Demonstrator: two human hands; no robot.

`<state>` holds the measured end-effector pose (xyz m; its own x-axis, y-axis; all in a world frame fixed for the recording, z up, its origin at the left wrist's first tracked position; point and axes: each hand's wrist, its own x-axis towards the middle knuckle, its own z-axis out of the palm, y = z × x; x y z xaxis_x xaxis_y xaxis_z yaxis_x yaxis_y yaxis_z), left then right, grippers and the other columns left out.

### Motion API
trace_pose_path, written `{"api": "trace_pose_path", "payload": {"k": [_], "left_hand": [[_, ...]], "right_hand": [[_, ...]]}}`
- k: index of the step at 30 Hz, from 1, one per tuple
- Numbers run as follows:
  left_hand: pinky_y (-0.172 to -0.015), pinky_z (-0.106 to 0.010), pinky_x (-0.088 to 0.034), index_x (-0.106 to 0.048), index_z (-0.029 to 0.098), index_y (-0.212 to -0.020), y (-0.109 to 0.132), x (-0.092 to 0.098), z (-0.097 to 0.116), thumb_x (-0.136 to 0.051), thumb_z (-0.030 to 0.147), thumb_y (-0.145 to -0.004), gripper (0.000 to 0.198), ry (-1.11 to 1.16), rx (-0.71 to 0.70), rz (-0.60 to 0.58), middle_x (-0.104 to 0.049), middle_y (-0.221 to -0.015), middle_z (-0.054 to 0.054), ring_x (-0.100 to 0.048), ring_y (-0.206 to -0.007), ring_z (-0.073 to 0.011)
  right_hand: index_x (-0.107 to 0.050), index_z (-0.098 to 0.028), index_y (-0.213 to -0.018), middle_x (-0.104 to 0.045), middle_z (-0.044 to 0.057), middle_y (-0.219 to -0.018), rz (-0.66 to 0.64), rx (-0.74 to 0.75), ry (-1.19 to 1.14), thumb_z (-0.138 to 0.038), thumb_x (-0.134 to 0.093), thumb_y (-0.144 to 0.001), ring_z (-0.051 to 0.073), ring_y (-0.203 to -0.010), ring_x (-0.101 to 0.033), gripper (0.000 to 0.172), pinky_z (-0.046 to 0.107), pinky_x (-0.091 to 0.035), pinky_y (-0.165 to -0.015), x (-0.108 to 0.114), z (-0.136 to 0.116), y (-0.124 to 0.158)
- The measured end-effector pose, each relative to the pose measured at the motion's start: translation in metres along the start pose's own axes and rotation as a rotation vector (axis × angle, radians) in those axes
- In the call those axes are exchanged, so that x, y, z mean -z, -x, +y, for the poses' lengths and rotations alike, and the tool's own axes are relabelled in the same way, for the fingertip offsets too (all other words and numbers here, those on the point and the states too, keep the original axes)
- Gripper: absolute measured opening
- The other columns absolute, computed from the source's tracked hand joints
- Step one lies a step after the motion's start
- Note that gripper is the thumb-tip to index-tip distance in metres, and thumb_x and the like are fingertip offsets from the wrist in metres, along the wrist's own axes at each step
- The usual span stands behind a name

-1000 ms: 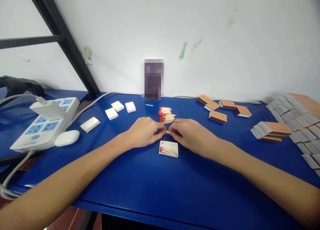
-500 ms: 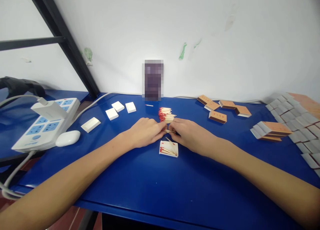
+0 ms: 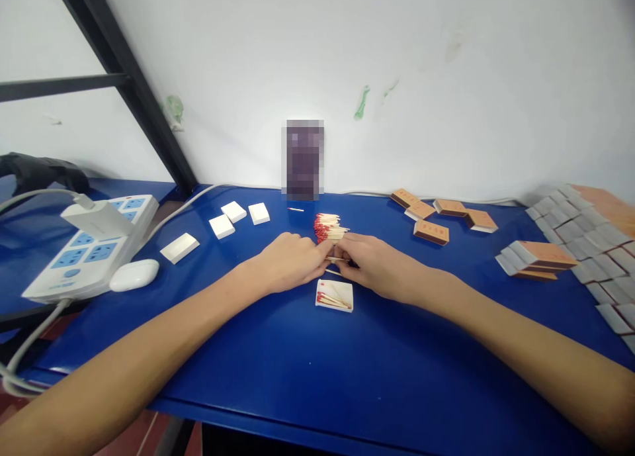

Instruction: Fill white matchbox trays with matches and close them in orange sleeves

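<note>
My left hand [image 3: 296, 261] and my right hand [image 3: 376, 264] meet at mid-table, fingers bent inward and thumbs facing each other. Both are closed on matchsticks [image 3: 337, 259], whose pale sticks show in the narrow gap; fingers hide the rest. A single match [image 3: 333, 272] lies or hangs just below the fingertips; I cannot tell if it is gripped. Just beyond the hands is a pile of red-headed matches [image 3: 329, 227]. Nearer me sits an open white matchbox tray [image 3: 342, 289] with a few matches along its front side.
White trays [image 3: 221, 226] lie at left, near a white earphone case [image 3: 135, 274] and a power strip [image 3: 84, 257]. Orange matchboxes [image 3: 431, 231] are scattered at right, beside a small stack [image 3: 540, 257] and a large block of boxes [image 3: 610, 237]. One loose match [image 3: 296, 210] lies far back.
The match that slanted over the tray's back edge has moved up, close beneath the fingertips. The hands stay nearly in place, with the fingers shifting slightly. The tray and pile look unmoved.
</note>
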<state>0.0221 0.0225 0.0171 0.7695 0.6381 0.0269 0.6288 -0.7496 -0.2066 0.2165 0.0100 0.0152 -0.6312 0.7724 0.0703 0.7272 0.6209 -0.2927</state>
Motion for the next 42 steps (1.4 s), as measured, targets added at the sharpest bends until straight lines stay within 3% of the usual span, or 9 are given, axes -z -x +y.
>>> {"api": "trace_pose_path", "payload": {"k": [10,17,23,31,36,42], "left_hand": [[-0.053,-0.03,-0.038,-0.054,0.011,-0.107,-0.001,-0.002,0.001,-0.032,0.032,-0.099,0.031,-0.015,-0.008,-0.009,-0.062,-0.065,-0.007,-0.063,-0.059,-0.0223],[-0.052,-0.029,-0.035,-0.052,0.011,-0.109,-0.001,-0.004,0.0,-0.031,0.032,-0.1,0.031,-0.01,-0.019,-0.016,-0.063,-0.067,-0.006,-0.06,-0.057,-0.0185],[-0.05,-0.03,-0.034,-0.051,0.011,-0.108,0.007,0.009,0.001,-0.029,0.032,-0.1,0.031,0.007,-0.027,0.007,-0.061,-0.064,-0.005,-0.059,-0.054,-0.0194],[-0.048,-0.03,-0.031,-0.05,0.015,-0.091,0.021,0.033,0.011,-0.036,0.033,-0.099,0.024,0.191,-0.132,-0.074,-0.054,-0.06,0.0,-0.05,-0.046,-0.0142],[-0.046,-0.03,-0.025,-0.05,0.016,-0.088,0.025,0.035,0.013,-0.038,0.034,-0.099,0.023,0.199,-0.146,-0.123,-0.052,-0.06,0.001,-0.043,-0.044,-0.013],[-0.048,-0.03,-0.026,-0.049,0.017,-0.089,0.027,0.039,0.011,-0.039,0.031,-0.098,0.02,0.229,-0.159,-0.172,-0.055,-0.065,0.0,-0.042,-0.047,-0.0126]], "right_hand": [[-0.042,-0.02,-0.071,-0.052,-0.001,-0.071,-0.023,-0.031,-0.105,-0.017,-0.048,-0.09,0.011,-0.06,-0.043,0.02,0.026,-0.03,-0.056,0.004,0.003,-0.003],[-0.04,-0.02,-0.073,-0.052,0.0,-0.075,-0.016,-0.022,-0.078,-0.017,-0.047,-0.088,0.012,-0.064,-0.043,0.018,0.026,-0.032,-0.059,0.001,0.003,-0.003],[-0.044,-0.02,-0.076,-0.056,0.002,-0.08,-0.003,-0.001,-0.072,-0.02,-0.049,-0.089,0.012,-0.066,-0.045,0.014,0.027,-0.033,-0.059,0.012,-0.006,0.003],[-0.052,-0.02,-0.071,-0.059,0.0,-0.067,-0.177,-0.163,-0.24,-0.024,-0.053,-0.085,0.011,-0.054,-0.046,0.015,0.025,-0.031,-0.047,0.029,-0.03,0.023],[-0.059,-0.02,-0.071,-0.059,-0.001,-0.063,-0.239,-0.155,-0.375,-0.03,-0.052,-0.086,0.01,-0.052,-0.045,0.019,0.024,-0.031,-0.045,0.031,-0.029,0.024],[-0.058,-0.02,-0.065,-0.049,-0.004,-0.056,-0.285,-0.16,-0.339,-0.034,-0.052,-0.086,0.009,-0.049,-0.035,0.026,0.025,-0.028,-0.044,0.033,-0.029,0.023]]}}
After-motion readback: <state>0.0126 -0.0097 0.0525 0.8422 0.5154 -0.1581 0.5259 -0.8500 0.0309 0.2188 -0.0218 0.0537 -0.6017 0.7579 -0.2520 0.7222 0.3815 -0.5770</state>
